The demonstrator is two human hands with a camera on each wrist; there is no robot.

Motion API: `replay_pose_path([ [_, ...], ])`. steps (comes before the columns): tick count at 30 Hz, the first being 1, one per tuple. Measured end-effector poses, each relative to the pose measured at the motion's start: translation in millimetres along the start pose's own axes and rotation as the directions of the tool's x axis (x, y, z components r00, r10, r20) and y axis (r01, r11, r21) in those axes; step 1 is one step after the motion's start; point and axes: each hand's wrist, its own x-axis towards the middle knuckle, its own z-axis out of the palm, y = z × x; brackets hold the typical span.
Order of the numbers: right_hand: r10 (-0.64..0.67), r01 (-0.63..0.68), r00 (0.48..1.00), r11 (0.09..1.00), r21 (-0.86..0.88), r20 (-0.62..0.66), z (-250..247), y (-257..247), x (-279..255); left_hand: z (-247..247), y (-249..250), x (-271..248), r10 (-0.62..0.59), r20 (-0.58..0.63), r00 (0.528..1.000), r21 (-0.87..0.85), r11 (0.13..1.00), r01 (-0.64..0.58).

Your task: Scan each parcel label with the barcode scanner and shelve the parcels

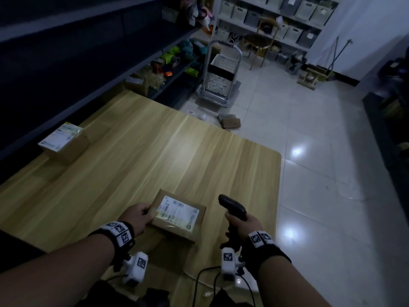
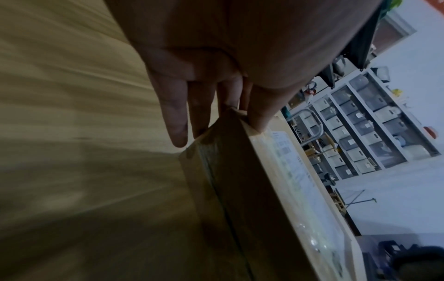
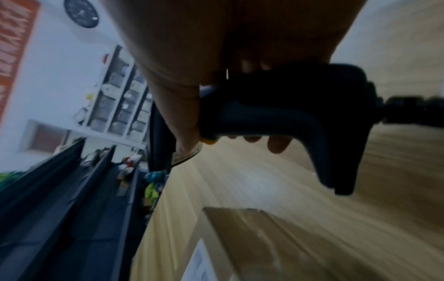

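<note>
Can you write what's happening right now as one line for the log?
left hand holds parcel by its edge | right hand grips barcode scanner | second parcel on table

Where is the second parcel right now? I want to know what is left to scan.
In the head view the second parcel lies at the wooden table's far left edge, beside the dark shelving, well away from both hands.

brown labelled parcel (image 1: pixel 179 216) label-up near table edge, black barcode scanner (image 1: pixel 232 209) just right
</note>
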Motion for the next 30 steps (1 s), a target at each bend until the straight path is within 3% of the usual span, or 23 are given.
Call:
replay_pose_path([
  [5,0.057,-0.058,0.998,0.995,-0.082,-0.012,7.0,48.0,63.4,-14.3,-10.7,-5.6,-0.053,-0.003,0.999,-0.022,0.998,0.053],
  [9,0.123,-0.127,0.992,0.979,-0.16,-0.037,15.7,33.3,46.1,-14.8,-9.9,-8.0,-0.042,-0.005,0.999,0.001,0.999,0.042],
  [17,0.225,-0.235,0.972,0.942,-0.238,-0.07,21.7,41.7,63.5,-16.0,-6.4,-12.9,-0.037,-0.006,0.999,0.018,0.999,0.037],
  [25,0.225,-0.241,0.97,0.902,-0.357,-0.086,20.2,53.8,62.2,-16.3,-4.3,-16.6,-0.046,-0.014,0.999,0.0,0.999,0.046],
  [30,0.098,-0.142,0.977,0.961,-0.238,-0.191,20.7,52.9,56.0,-17.2,-0.8,-15.4,-0.049,-0.019,0.999,-0.011,0.999,0.049],
])
